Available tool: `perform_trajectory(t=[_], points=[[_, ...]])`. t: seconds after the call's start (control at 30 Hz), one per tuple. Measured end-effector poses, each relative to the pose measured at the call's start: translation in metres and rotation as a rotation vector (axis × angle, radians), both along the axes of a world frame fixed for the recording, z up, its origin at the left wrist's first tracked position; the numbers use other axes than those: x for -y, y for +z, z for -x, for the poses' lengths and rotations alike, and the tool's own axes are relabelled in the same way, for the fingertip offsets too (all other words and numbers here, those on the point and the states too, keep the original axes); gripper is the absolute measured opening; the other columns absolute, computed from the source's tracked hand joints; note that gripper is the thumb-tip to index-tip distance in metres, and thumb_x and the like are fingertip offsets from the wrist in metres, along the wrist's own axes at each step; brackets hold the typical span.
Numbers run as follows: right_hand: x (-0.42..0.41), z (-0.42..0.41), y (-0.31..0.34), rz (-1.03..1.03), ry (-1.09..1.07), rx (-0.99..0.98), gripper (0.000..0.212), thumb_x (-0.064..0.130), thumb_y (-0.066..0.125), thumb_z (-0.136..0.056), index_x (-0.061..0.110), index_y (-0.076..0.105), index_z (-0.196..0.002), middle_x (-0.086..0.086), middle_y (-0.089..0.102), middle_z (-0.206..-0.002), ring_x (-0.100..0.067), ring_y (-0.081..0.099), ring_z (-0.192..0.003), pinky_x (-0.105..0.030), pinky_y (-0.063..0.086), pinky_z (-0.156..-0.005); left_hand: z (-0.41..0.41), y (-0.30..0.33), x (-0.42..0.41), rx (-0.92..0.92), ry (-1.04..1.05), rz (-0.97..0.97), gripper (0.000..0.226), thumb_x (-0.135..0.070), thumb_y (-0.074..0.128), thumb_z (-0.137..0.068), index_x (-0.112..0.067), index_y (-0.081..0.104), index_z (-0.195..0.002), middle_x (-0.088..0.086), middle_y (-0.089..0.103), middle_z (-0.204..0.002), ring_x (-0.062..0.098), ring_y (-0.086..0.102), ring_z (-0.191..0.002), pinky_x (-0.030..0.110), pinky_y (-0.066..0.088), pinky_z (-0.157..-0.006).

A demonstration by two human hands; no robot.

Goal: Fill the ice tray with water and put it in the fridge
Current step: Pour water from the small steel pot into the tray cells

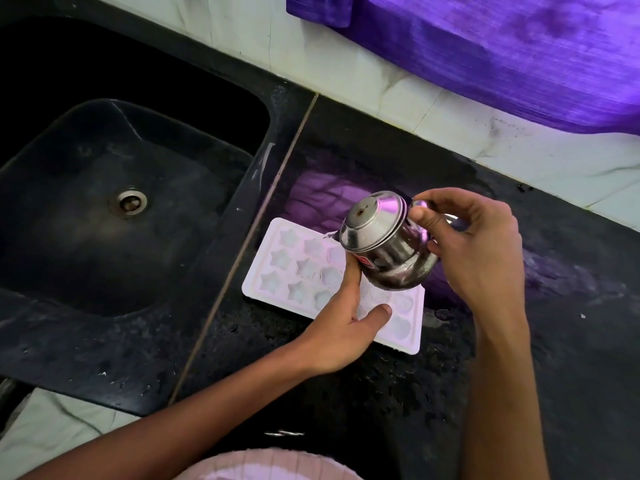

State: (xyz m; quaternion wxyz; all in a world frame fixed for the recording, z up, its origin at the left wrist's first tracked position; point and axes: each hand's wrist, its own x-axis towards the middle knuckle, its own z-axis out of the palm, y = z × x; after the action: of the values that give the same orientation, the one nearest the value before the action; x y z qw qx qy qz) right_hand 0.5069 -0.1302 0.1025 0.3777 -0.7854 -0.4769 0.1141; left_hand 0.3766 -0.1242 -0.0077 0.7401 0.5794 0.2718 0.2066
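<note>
Right hand (474, 251) curls around the handle of a shiny, rounded steel pot (384, 245), tipped over the white plastic ice tray (277, 268); left hand (346, 320), fingers straight, steadies the pot's underside. The tray, with star-shaped moulds, lies flat on speckled black stone counter (519, 341) beside the sink (114, 188).

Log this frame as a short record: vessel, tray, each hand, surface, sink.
vessel: lidded steel kettle, tilted over the tray
tray: white ice tray with star-shaped cells, flat on the counter
right hand: grips the kettle's handle
left hand: fingers straight, against the kettle's side, above the tray
surface: black stone counter
sink: dark, beside the tray
</note>
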Motion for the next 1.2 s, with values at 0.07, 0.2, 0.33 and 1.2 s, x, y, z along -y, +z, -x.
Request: perform_trajectory(t=[0.07, 0.2, 0.33, 1.2], points=[[0.001, -0.001, 0.0, 0.002, -0.001, 0.003, 0.009, 0.027, 0.069, -0.083, 0.034, 0.068, -0.088, 0.023, 0.066, -0.081, -0.002, 0.064, -0.075, -0.039, 0.058, -0.074, 0.0, 0.0, 0.0, 0.004, -0.007, -0.003, 0.088, -0.022, 0.05, -0.087, -0.032, -0.011, -0.15, -0.047, 0.006, -0.138, -0.027, 0.007, -0.13, -0.004, 0.011, -0.101], [0.002, -0.001, -0.001, -0.004, -0.003, 0.003, 0.01, 0.027, 0.068, -0.084, 0.035, 0.067, -0.088, 0.023, 0.066, -0.083, -0.003, 0.064, -0.077, -0.039, 0.058, -0.074, 0.0, 0.001, -0.001, 0.003, -0.017, -0.01, 0.088, -0.02, 0.05, -0.088, -0.032, -0.013, -0.149, -0.048, 0.003, -0.137, -0.027, 0.005, -0.13, -0.001, 0.011, -0.103], [0.005, -0.003, -0.005, -0.026, -0.009, -0.027, 0.01, 0.025, 0.068, -0.085, 0.034, 0.068, -0.089, 0.016, 0.069, -0.084, -0.007, 0.066, -0.079, -0.044, 0.058, -0.073, 0.002, 0.003, -0.001, -0.01, -0.018, -0.027, 0.088, -0.01, 0.05, -0.093, -0.03, -0.016, -0.149, -0.048, 0.003, -0.135, -0.031, 0.005, -0.126, -0.005, 0.011, -0.099], [0.015, 0.013, -0.004, 0.018, -0.003, 0.026, 0.013, 0.023, 0.064, -0.087, 0.035, 0.067, -0.085, 0.019, 0.067, -0.081, -0.006, 0.064, -0.078, -0.043, 0.055, -0.075, 0.007, 0.01, 0.021, -0.056, -0.055, -0.055, 0.098, -0.008, 0.052, -0.095, -0.025, -0.031, -0.143, -0.045, -0.011, -0.132, -0.043, -0.004, -0.108, -0.013, 0.018, -0.08]])
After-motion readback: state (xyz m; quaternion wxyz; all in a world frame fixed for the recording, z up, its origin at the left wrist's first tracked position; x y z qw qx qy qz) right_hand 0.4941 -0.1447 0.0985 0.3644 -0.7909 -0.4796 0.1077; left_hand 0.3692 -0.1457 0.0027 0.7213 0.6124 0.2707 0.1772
